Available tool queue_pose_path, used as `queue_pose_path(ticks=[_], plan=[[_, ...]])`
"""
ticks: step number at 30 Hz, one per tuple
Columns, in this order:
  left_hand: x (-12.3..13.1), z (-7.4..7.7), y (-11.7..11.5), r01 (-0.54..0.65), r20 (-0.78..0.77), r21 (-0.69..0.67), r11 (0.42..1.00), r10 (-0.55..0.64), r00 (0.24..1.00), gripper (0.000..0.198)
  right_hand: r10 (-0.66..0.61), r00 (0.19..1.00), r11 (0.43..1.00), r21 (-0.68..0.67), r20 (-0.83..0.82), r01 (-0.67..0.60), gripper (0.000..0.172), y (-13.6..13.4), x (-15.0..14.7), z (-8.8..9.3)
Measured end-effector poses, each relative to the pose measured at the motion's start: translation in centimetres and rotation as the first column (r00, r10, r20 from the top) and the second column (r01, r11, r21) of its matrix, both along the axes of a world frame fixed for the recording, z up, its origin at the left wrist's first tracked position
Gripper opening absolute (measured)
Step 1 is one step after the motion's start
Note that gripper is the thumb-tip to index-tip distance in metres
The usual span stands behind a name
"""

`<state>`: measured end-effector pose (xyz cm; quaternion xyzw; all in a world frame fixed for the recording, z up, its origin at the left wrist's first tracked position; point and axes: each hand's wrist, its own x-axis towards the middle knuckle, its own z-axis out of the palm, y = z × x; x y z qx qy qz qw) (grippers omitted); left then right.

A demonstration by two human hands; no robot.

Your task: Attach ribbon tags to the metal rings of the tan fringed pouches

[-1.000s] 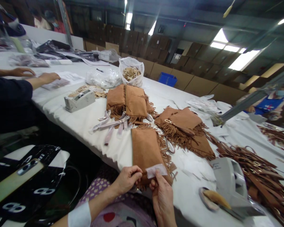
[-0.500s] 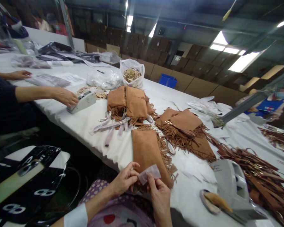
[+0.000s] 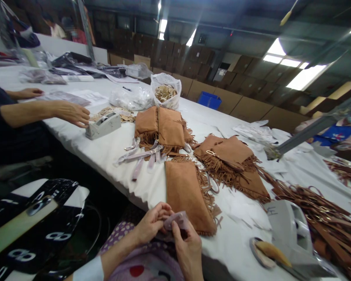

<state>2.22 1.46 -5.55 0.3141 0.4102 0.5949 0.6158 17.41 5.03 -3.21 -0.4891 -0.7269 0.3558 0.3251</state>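
Observation:
A small translucent wrapper (image 3: 178, 219) is pinched in my right hand (image 3: 188, 246), at the near edge of the table. Close against it on the left is my left hand (image 3: 152, 223), its fingers curled together; what they grip is hidden. Just beyond both hands lies a tan suede bag (image 3: 183, 191) with fringe along its right side. Farther back sit more fringed bags (image 3: 171, 127), with plastic-wrapped straps (image 3: 139, 156) in front of them. To their right is another pile of fringed bags (image 3: 231, 156).
A co-worker's hand (image 3: 73, 113) is by a tape dispenser (image 3: 103, 125) at left. At right stand a second dispenser (image 3: 289, 226), scissors (image 3: 269, 253) and brown straps (image 3: 318, 218). A plastic bag of scraps (image 3: 165, 91) stands behind; a metal post (image 3: 304, 132) slants at right.
My right hand has moved left and slightly down with the wrapper, closer to my left hand. The co-worker's hand has drawn back left from the tape dispenser.

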Motion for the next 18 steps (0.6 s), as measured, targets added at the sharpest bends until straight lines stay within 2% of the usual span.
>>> queue_pose_path(ticks=[2,3,4,5,7,9,12,14,16,18], plan=[[-0.8,0.3,-0.4,-0.172,-0.159,-0.102,0.98,0.155,0.975,0.033,-0.012,1.0,0.994,0.111,-0.001,0.012,0.023,-0.1,0.0,0.0],[-1.2,0.4,-0.7,-0.222,-0.226,-0.17,0.96,0.182,0.957,0.036,-0.01,1.0,0.986,0.169,-0.002,0.01,0.02,-0.2,0.0,0.0],[-1.5,0.5,-1.0,-0.225,-0.257,-0.247,0.942,0.16,0.953,0.043,0.008,1.0,0.975,0.22,-0.001,-0.008,0.018,-0.4,0.0,-0.1],[-1.8,0.5,-1.3,-0.174,-0.243,-0.327,0.929,0.095,0.965,0.05,0.041,0.999,0.964,0.263,0.0,-0.04,0.015,-0.6,-0.1,-0.2],[-2.0,0.4,-2.2,0.037,-0.104,-0.442,0.896,-0.093,0.99,0.062,0.148,0.989,0.933,0.332,0.005,-0.142,0.01,-1.1,-0.2,-0.6],[-1.8,0.2,-2.9,0.207,0.068,-0.469,0.858,-0.198,0.978,0.068,0.27,0.963,0.879,0.402,0.023,-0.256,0.012,-1.7,-0.3,-1.2],[-1.4,-0.3,-3.4,0.286,0.253,-0.409,0.867,-0.193,0.948,0.06,0.39,0.912,0.773,0.494,0.126,-0.398,0.029,-2.5,-0.1,-1.9],[-1.3,-0.7,-3.4,0.32,0.299,-0.338,0.885,-0.221,0.928,0.047,0.434,0.881,0.726,0.505,0.19,-0.467,0.036,-2.7,0.3,-2.3],[-1.3,-1.0,-3.3,0.353,0.295,-0.282,0.892,-0.27,0.917,0.036,0.443,0.874,0.723,0.497,0.199,-0.479,0.039,-2.7,0.9,-2.5],[-1.5,-1.4,-3.3,0.35,0.282,-0.269,0.897,-0.274,0.919,0.032,0.367,0.917,0.764,0.511,0.157,-0.394,0.038,-2.4,1.5,-2.7]])
